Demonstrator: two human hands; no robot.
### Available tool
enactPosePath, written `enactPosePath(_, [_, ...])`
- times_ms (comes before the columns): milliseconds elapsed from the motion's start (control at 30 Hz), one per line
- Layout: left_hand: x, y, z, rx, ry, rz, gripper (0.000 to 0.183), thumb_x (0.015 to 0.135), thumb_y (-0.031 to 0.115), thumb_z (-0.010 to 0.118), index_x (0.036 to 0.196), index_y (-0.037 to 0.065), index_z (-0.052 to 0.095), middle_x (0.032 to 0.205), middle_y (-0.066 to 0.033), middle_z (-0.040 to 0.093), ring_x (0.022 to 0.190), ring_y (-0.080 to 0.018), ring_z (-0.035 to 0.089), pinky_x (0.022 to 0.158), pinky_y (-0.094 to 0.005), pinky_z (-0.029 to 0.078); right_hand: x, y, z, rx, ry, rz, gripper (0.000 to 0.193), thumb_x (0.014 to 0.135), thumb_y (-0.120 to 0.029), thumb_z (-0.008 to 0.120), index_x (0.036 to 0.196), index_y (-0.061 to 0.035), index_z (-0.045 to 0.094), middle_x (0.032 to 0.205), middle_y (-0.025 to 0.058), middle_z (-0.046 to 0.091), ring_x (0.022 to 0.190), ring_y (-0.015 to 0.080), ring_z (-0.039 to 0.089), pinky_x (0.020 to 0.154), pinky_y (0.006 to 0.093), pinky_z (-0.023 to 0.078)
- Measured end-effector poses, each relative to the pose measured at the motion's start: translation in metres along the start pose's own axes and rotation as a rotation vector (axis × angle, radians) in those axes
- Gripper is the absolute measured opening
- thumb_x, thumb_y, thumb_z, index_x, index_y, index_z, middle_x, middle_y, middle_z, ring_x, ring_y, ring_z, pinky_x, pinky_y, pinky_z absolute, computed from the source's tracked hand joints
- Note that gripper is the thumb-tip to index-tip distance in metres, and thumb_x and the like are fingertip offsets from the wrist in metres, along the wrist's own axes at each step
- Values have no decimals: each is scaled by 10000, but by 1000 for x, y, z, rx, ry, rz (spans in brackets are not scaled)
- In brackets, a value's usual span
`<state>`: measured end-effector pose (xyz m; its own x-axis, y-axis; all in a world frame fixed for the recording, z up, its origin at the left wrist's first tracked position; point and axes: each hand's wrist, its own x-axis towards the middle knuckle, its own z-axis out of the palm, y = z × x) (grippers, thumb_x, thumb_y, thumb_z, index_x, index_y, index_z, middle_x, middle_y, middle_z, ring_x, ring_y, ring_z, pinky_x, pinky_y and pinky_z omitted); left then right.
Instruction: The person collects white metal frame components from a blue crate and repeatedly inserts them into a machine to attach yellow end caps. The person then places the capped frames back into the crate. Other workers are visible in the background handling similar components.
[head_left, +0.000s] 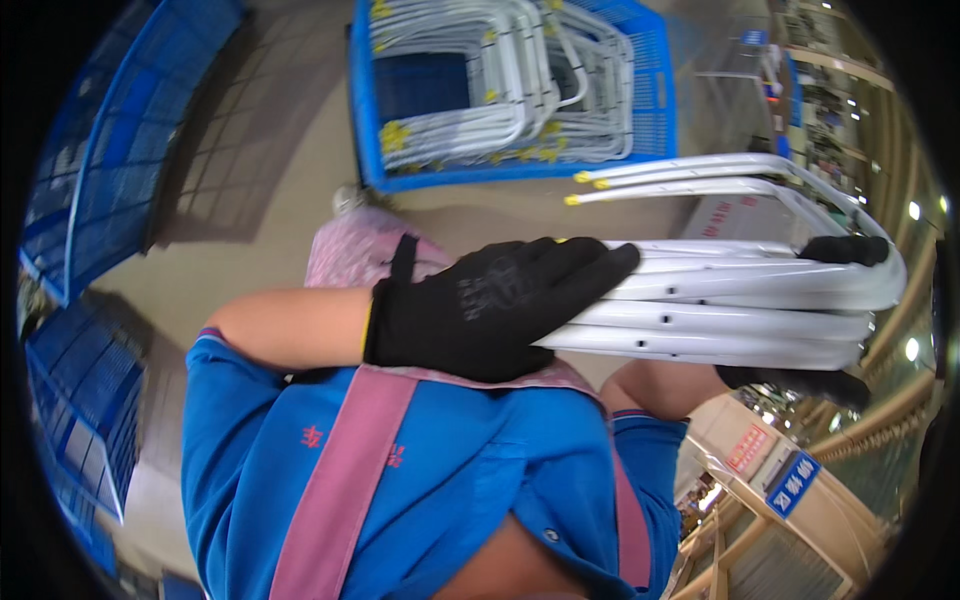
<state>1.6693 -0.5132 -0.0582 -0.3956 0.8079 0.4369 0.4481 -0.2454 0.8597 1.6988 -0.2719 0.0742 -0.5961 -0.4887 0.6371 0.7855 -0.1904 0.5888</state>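
A bundle of white U-bent metal tubes lies across in front of my chest, its bend at the right. Some tubes fan out at the far side and end in yellow caps. My left hand, in a black glove, is closed over the left ends of the bundle, fingers pressed together along it; its thumb is hidden. Near the bend, my right hand, also gloved in black, reaches from beneath. Its fingertips wrap over the tubes, and the bundle hides its palm.
Ahead stands a blue plastic crate with several similar white tubes and yellow ends in it. Blue mesh cages line the left side. A wooden structure with signs is at lower right. A grey box lies beyond the bundle.
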Motion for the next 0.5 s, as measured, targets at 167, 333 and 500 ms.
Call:
enactPosePath(167, [22,-23,-30,109,79,32,911,610,156,777,1387,-2,328,1249,-259,490,1067,-391,544,872,-449,462,23,-32,18,-657,117,-294,600,837,-410,631,1285,-53,450,1134,105,551,1043,256,549,1036,535,345])
enactPosePath(333, [27,-44,-54,257,128,19,914,598,151,770,1375,-22,321,1248,-253,478,1027,-403,541,860,-450,453,37,-69,2,-1978,-42,-864,945,745,-500,718,1423,-14,274,1367,156,397,1234,295,403,1063,466,282])
enactPosePath(500, [23,-64,-55,323,267,-39,891,621,217,783,1355,-33,343,1216,-267,487,1037,-421,530,863,-454,448,55,-122,-1,-1864,32,-624,1020,660,-518,776,1413,-32,289,1299,117,449,1168,274,441,1009,461,311])
